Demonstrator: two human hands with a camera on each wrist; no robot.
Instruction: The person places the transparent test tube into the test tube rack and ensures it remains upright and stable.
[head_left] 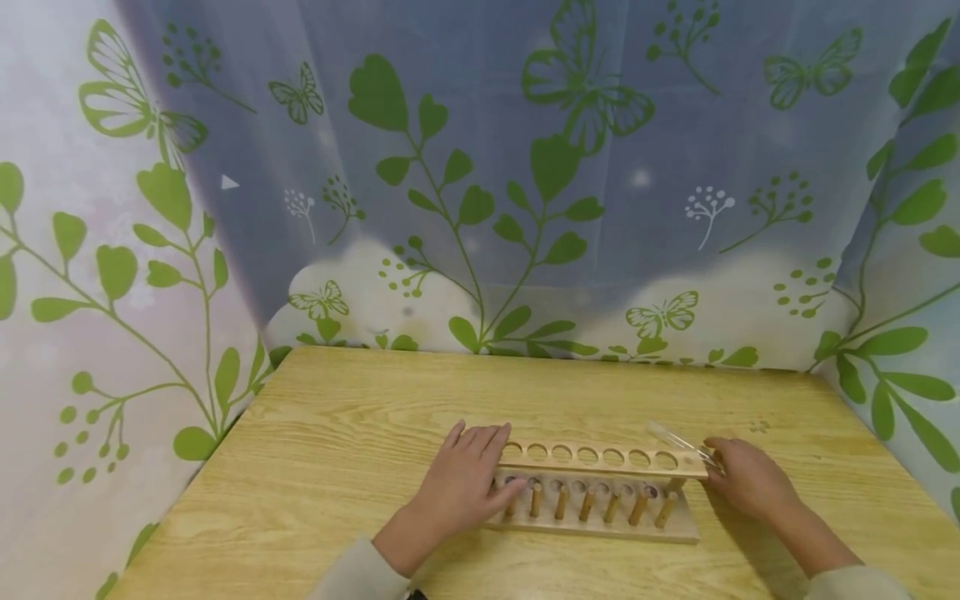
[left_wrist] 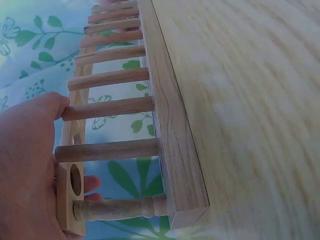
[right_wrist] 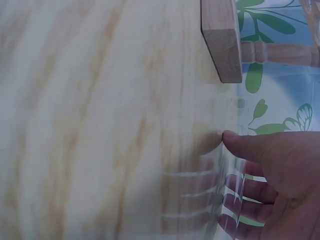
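Note:
A wooden test tube rack (head_left: 600,527) stands on the table, its top bar pierced by a row of round holes above a base with several upright pegs. My left hand (head_left: 467,471) holds the left end of the top bar, thumb at the front and fingers behind. Up close in the left wrist view, the left hand (left_wrist: 30,160) wraps the bar beside the end post. Just past the rack's right end, my right hand (head_left: 750,479) grips a clear glass test tube (head_left: 675,437) low over the table. The right wrist view shows the right hand (right_wrist: 280,175) with thumb and fingers around the glass.
The table (head_left: 360,400) has a yellow wood-grain top. A small patch of marks (head_left: 760,426) shows on it at the back right. Behind and at both sides hang curtains (head_left: 480,200) printed with green leaves and butterflies, reaching down to the table's edges.

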